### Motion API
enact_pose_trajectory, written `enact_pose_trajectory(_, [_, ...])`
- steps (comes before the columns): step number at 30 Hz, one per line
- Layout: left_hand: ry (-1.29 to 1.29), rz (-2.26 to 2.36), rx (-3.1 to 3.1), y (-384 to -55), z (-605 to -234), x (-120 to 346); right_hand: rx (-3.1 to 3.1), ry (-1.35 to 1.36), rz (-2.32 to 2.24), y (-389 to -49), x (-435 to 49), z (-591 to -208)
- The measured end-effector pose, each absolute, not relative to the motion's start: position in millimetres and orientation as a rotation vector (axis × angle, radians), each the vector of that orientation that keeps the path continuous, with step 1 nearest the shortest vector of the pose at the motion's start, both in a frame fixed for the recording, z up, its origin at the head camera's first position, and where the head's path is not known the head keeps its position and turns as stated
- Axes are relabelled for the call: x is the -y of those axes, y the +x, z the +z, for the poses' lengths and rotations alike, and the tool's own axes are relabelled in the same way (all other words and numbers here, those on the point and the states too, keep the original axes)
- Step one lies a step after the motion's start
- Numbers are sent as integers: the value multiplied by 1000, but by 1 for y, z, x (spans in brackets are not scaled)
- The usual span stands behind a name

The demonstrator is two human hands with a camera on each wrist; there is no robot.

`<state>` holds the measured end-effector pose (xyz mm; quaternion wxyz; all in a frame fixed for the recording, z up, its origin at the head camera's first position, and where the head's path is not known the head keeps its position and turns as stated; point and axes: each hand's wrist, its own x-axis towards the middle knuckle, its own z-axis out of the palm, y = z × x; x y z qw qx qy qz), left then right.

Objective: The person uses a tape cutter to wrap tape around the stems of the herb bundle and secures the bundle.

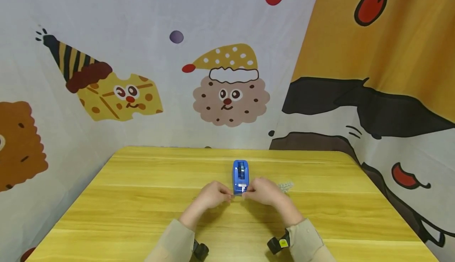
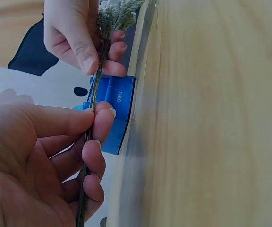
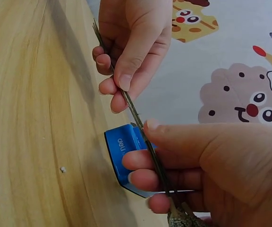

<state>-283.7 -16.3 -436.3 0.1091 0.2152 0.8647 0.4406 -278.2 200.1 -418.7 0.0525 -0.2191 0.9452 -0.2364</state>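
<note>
A thin bundle of dark green flower stems runs across both hands, in front of a blue tape dispenser. My left hand pinches the stems between thumb and index finger, its other fingers curled beneath them. Closer to the pale, bushy flower heads, my right hand holds the same bundle with thumb and fingers. A short gap separates the two hands, and a shiny strip shows on the stems there in the left wrist view; whether it is tape I cannot tell. The right hand partly hides the flower heads.
The dispenser stands upright on the wooden table, just beyond the hands, with a tape roll in it. A small pale crumb lies on the tabletop. Behind the table hangs a cartoon-printed cloth.
</note>
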Motion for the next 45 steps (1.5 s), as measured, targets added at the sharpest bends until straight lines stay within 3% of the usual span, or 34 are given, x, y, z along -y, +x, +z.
enact_pose_trajectory(15, [664, 1050, -2628, -294, -416, 23, -2843, -709, -799, -285, -203, -428])
enact_pose_trajectory(32, [430, 1406, -2722, -333, -417, -15, -2846, -711, -842, -284, -204, -431])
enact_pose_trajectory(45, [360, 1619, -2619, -344, -436, -23, -2855, -686, -844, -283, -204, -433])
